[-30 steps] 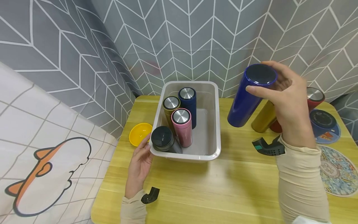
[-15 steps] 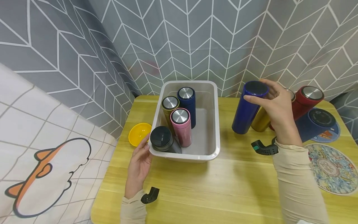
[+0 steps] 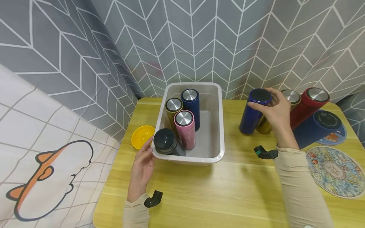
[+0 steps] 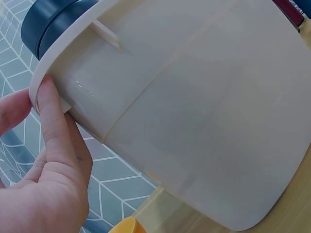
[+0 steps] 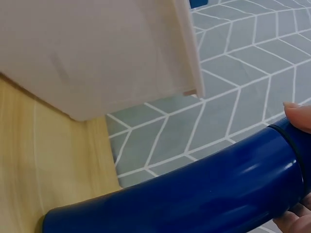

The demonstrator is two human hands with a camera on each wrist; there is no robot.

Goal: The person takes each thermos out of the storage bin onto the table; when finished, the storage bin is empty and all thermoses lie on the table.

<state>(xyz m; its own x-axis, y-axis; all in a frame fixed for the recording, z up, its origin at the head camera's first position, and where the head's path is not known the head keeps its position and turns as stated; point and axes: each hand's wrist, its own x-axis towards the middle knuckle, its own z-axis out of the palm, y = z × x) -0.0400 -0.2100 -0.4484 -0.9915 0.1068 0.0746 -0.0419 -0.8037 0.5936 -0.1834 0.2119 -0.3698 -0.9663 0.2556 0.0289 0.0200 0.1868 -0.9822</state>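
Observation:
A glossy blue thermos bottle stands almost upright on the table, to the right of a pale grey plastic bin. My right hand grips it round its dark lid, thumb on the near side. In the right wrist view the blue bottle reaches down to the wood. My left hand holds the bin's near left corner, with fingers at the underside of the rim. Inside the bin are a navy bottle, a gold bottle, a pink bottle and a black-lidded grey bottle, which leans.
Right of the held bottle stand another gold bottle, a red bottle and a dark blue bottle. Two round patterned mats lie there, one a large floral mat. A yellow bowl sits left of the bin. Curtains hang behind.
My right hand has lowered the blue bottle from the air to the tabletop, bringing it more upright and slightly right. The left hand and the bin have stayed put.

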